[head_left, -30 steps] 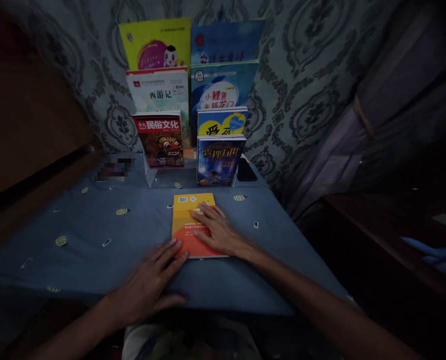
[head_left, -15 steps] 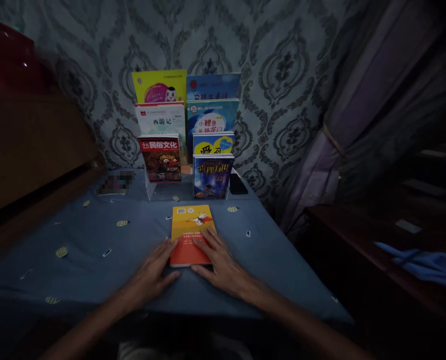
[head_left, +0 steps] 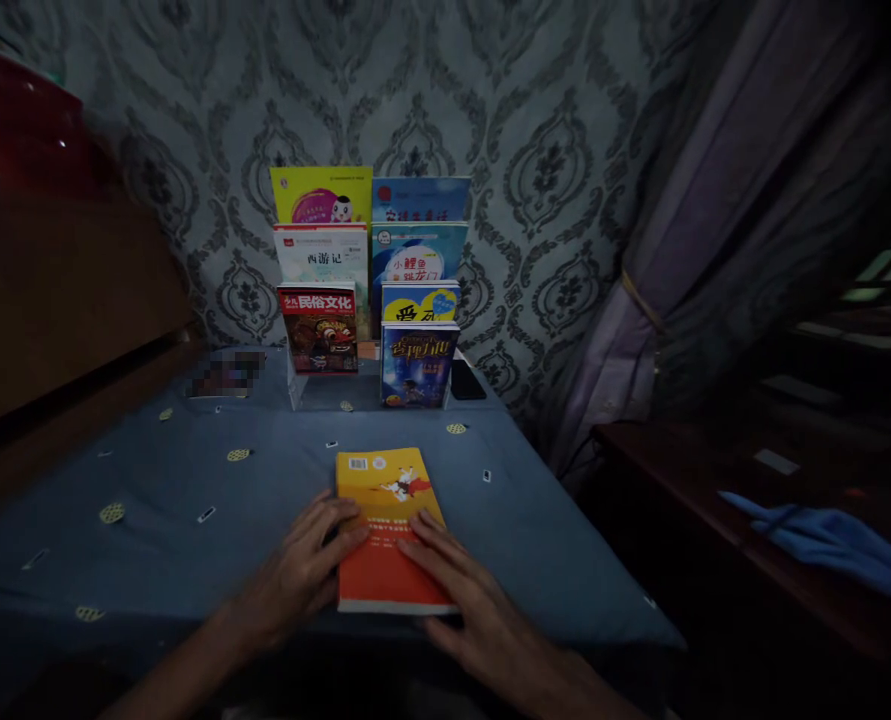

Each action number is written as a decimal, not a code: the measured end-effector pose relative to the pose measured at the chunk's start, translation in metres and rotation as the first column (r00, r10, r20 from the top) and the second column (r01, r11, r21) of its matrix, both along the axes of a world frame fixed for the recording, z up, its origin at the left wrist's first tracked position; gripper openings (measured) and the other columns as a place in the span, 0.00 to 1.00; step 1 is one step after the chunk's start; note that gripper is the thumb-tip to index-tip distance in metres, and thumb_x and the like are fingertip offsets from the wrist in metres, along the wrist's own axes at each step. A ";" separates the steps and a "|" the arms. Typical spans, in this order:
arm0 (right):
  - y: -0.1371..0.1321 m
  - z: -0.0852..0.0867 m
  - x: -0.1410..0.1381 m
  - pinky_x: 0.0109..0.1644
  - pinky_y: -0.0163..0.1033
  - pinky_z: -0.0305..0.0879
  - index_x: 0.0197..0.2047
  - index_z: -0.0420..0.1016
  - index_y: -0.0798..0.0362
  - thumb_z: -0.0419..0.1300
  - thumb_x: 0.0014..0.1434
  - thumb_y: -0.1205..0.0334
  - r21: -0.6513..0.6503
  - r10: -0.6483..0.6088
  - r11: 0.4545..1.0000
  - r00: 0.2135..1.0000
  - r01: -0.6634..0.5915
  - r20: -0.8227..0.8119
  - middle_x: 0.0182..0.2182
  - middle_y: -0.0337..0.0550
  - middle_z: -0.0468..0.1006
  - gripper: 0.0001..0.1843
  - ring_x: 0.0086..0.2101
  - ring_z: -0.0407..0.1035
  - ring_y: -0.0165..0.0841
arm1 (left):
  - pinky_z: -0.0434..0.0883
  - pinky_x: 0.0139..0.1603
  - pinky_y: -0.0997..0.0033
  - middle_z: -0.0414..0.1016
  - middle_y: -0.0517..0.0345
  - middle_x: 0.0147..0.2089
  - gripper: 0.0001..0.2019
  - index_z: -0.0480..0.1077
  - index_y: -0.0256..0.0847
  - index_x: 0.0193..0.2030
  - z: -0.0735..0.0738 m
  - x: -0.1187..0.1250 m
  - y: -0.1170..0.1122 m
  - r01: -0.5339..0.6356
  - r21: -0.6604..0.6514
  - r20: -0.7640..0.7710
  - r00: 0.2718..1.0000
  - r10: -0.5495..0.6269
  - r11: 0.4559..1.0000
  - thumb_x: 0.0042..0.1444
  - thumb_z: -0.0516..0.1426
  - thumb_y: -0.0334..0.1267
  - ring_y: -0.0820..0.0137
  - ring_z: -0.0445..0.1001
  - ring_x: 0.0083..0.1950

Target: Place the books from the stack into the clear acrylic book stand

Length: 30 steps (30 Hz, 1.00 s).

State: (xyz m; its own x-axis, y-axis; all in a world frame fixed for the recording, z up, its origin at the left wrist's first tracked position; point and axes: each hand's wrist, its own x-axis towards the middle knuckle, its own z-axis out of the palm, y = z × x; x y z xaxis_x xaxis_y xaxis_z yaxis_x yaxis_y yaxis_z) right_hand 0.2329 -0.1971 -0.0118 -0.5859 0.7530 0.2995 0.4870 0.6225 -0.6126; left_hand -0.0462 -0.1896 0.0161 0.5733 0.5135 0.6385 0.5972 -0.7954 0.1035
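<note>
An orange and yellow book [head_left: 387, 500] lies face down on the blue tablecloth [head_left: 190, 520], close to the front edge. My left hand [head_left: 302, 570] grips its left edge, fingers curled over the cover. At the book's near right corner my right hand [head_left: 475, 605] rests with fingers stretched on the cover and the thumb under the near edge. A tiered stand [head_left: 295, 385] at the back holds several upright books, among them a red-titled one [head_left: 319, 328] and a dark blue one [head_left: 409, 362].
A black phone [head_left: 466, 380] lies right of the stand by the patterned wall. A brown headboard [head_left: 62, 300] borders the left. Right of the table hang a purple curtain [head_left: 662, 290] and stands a dark wooden surface with a blue cloth [head_left: 827, 540].
The book has slid toward me, close to the table's front edge. Both hands came back with it; the left now grips its left edge and the right sits at its near corner.
</note>
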 end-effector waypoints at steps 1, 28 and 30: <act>-0.003 0.004 0.002 0.70 0.54 0.54 0.70 0.58 0.45 0.60 0.60 0.69 -0.001 0.013 1.000 1.000 -0.014 -0.015 0.70 0.48 0.56 0.37 0.69 0.50 0.42 | 0.67 0.65 0.52 0.76 0.46 0.53 0.17 0.66 0.42 0.60 0.004 0.003 0.002 0.048 0.000 0.014 0.999 -0.048 0.999 0.65 0.52 0.32 0.61 0.74 0.57; 0.148 0.048 -0.039 0.19 0.33 0.58 0.32 0.71 0.53 0.61 0.55 0.44 -0.409 -0.342 0.898 0.842 0.162 -0.416 0.22 0.37 0.75 0.18 0.18 0.65 0.29 | 0.73 0.35 0.67 0.75 0.58 0.30 0.18 0.68 0.40 0.37 0.019 0.015 0.151 0.124 -0.807 0.539 0.554 0.635 0.577 0.56 0.53 0.55 0.66 0.76 0.31; 0.156 0.037 -0.036 0.25 0.34 0.61 0.32 0.72 0.53 0.61 0.56 0.49 -0.318 -0.355 0.909 0.900 0.268 -0.254 0.24 0.39 0.77 0.14 0.23 0.70 0.32 | 0.70 0.33 0.69 0.71 0.61 0.25 0.15 0.67 0.41 0.31 0.013 0.000 0.156 -0.015 -0.822 0.419 0.662 0.621 0.570 0.53 0.56 0.51 0.67 0.72 0.28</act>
